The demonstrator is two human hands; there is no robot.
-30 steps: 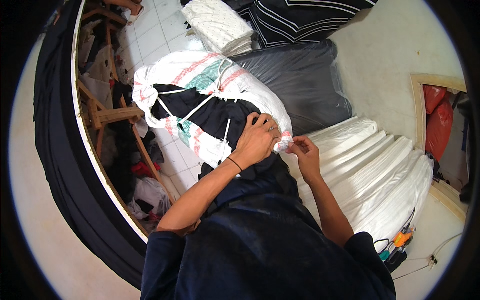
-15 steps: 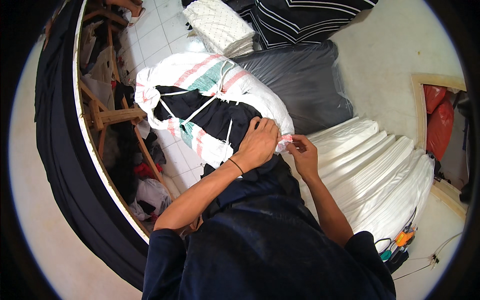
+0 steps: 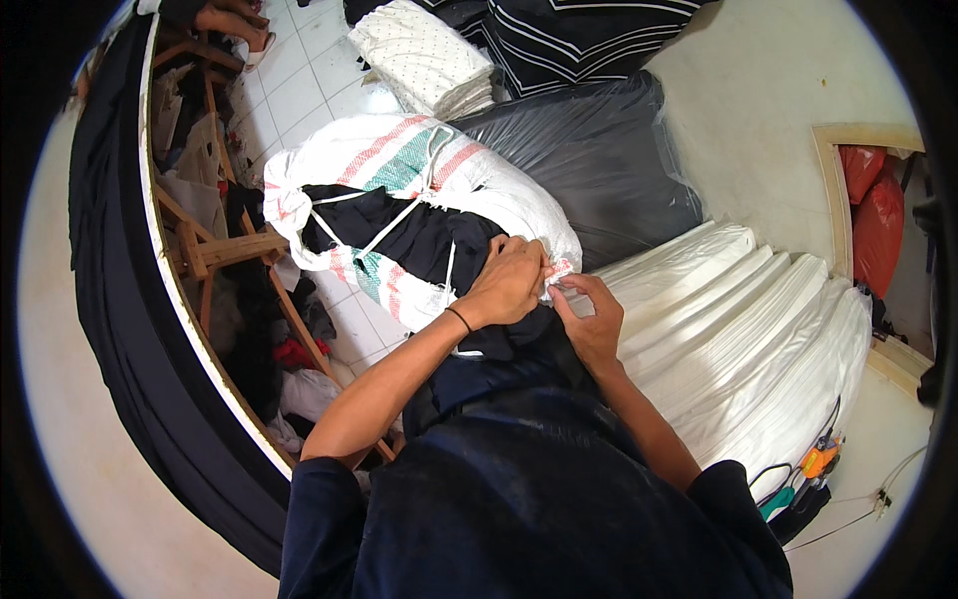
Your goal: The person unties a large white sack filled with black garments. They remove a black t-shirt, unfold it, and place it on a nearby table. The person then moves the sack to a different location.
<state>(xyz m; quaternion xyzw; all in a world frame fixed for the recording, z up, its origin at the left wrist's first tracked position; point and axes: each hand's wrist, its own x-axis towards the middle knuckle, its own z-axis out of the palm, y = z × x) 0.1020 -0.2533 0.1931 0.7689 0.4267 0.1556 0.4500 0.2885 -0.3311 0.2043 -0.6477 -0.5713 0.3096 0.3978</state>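
A white woven sack with red and green stripes lies in front of me, its long opening laced across with white cord. Black cloth bulges out between the laces. At the sack's near right end, my left hand bends its fingers over the edge and grips the sack there. My right hand pinches the small bunched, red-marked corner of the same sack between thumb and fingers, right beside the left one. The fingertips partly cover what lies between them.
Beyond the sack lie a dark plastic-wrapped bundle and a folded white dotted cloth stack. Pleated white fabric spreads to the right, with an orange tool on it. A table with wooden supports runs along the left; another person's foot shows far left.
My right hand has turned slightly and closed in beside the left at the sack's corner. My left hand keeps its grip. The whole view has shifted a little.
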